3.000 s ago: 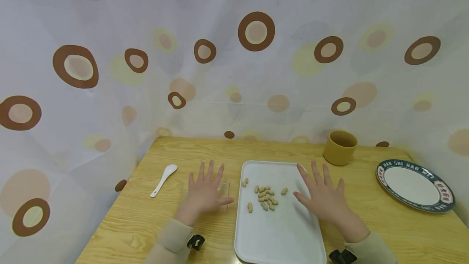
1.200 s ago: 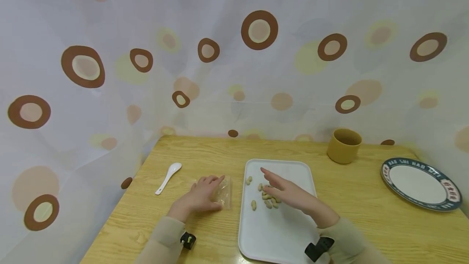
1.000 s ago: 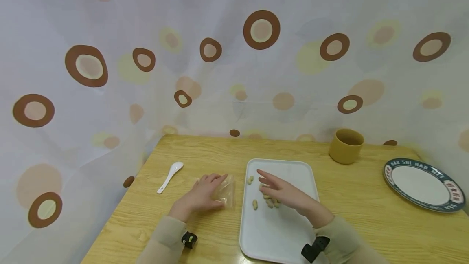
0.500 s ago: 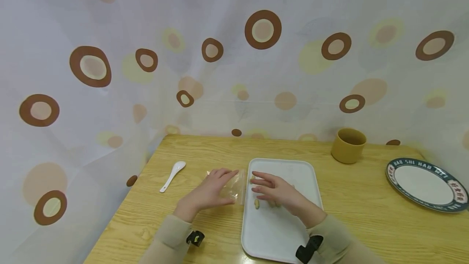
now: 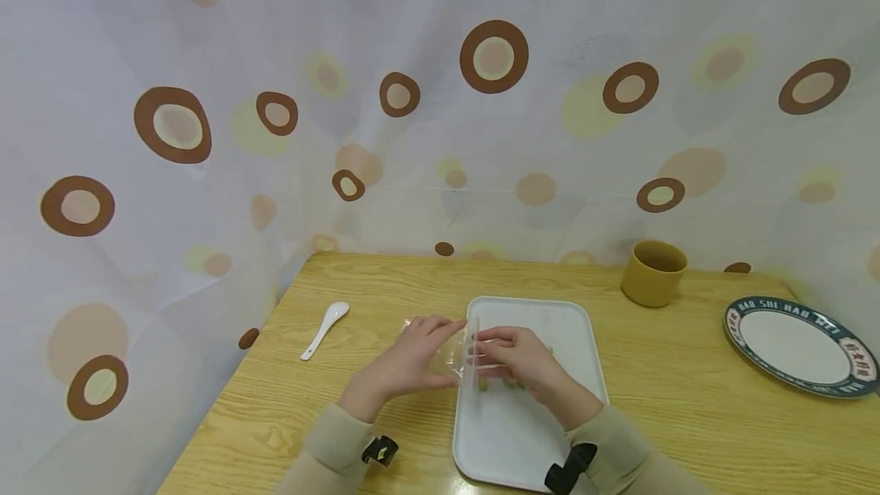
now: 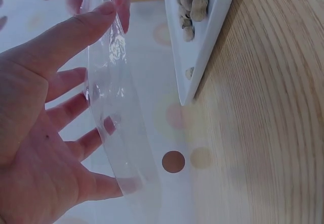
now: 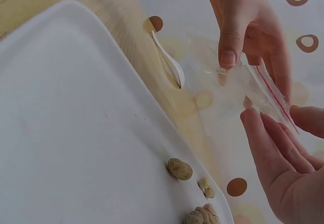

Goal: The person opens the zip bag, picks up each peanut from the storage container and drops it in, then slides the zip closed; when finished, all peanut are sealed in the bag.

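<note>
A clear zip bag [image 5: 454, 357] hangs in the air by the left edge of the white tray [image 5: 522, 434]. My left hand [image 5: 412, 357] pinches it, thumb on one side and fingers spread along the other. At the bag's mouth, beside its red zip line, my right hand [image 5: 525, 361] holds the edge between thumb and fingertips, as the right wrist view shows. The bag [image 7: 260, 90] looks flat, with nothing inside. Peanuts in their shells [image 7: 179, 169] lie on the tray under the right hand, which partly hides them in the head view.
A white spoon [image 5: 326, 331] lies on the wooden table [image 5: 385, 281] at the left. Behind the tray at the right stands a mustard-coloured mug [image 5: 653, 273]. Farther right is a plate with a dark patterned rim [image 5: 800, 346]. A dotted curtain [image 5: 412, 159] hangs behind the table.
My left hand has lifted the bag off the table and carried it right to the tray's edge. My right hand has come left across the peanuts and taken hold of the bag's mouth.
</note>
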Demonstrator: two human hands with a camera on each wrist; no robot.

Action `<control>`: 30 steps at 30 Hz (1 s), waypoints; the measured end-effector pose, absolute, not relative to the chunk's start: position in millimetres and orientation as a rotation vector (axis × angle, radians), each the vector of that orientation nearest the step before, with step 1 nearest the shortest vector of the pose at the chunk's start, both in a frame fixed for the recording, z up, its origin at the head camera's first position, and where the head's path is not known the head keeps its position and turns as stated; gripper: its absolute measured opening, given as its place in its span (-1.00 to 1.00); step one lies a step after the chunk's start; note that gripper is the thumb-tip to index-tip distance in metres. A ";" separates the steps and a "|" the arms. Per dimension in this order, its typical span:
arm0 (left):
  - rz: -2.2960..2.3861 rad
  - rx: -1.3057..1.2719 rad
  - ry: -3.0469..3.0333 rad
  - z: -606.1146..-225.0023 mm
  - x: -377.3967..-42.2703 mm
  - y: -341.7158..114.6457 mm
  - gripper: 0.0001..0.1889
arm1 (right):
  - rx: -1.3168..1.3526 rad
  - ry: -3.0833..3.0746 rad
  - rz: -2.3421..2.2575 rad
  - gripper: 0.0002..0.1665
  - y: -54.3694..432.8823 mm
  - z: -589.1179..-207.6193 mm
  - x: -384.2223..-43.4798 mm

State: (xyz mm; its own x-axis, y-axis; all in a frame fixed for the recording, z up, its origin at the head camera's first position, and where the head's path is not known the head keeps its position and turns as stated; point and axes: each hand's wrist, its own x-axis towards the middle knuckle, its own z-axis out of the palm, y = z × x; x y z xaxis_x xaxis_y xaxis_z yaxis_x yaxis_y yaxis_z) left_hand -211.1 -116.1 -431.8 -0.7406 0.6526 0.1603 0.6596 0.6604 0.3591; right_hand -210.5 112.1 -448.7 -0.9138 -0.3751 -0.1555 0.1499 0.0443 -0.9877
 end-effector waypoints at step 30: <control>-1.194 -0.755 -2.768 -435.5 -202.2 -83.2 -0.83 | 0.007 1.847 -2.045 -0.70 113.5 -446.1 -207.9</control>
State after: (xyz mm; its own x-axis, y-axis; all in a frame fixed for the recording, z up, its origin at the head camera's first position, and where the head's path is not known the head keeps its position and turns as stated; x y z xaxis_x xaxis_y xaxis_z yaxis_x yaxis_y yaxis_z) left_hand -202.2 -83.2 -435.5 -0.8813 0.4196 0.2171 0.4459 0.5865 0.6762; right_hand -207.9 113.5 -446.1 -0.9263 -0.2764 -0.2560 0.2826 -0.0607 -0.9573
